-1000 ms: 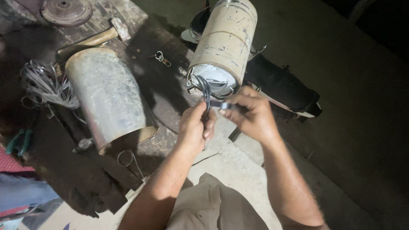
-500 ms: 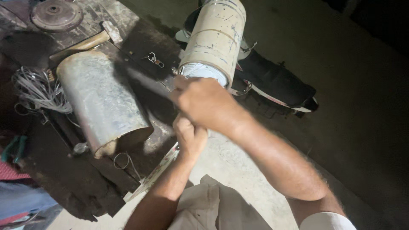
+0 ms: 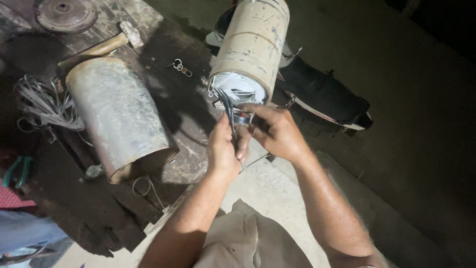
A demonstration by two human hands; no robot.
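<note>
In the head view both my hands meet just below the open end of a cream metal cylinder (image 3: 253,44) that lies tilted away from me. My left hand (image 3: 223,151) is wrapped around the handles of dark pliers (image 3: 229,110). The jaws of the pliers touch the cylinder's lower rim, where a white lining (image 3: 238,89) shows. My right hand (image 3: 278,133) grips the same tool from the right, its fingers over a small dark part beside the handles. A thin wire (image 3: 255,160) hangs below my hands.
A grey metal cylinder (image 3: 119,116) lies at left on a dark work surface (image 3: 99,218). Around it are a hammer (image 3: 101,47), a round disc (image 3: 64,14), a wire bundle (image 3: 44,101), a key ring (image 3: 181,66) and a green-handled tool (image 3: 17,171). A motorbike seat (image 3: 322,94) is behind the cream cylinder.
Half a second ago my right arm was swung across to the left, over the cylinder's end. It has come back and now grips the pliers beside my left hand.
</note>
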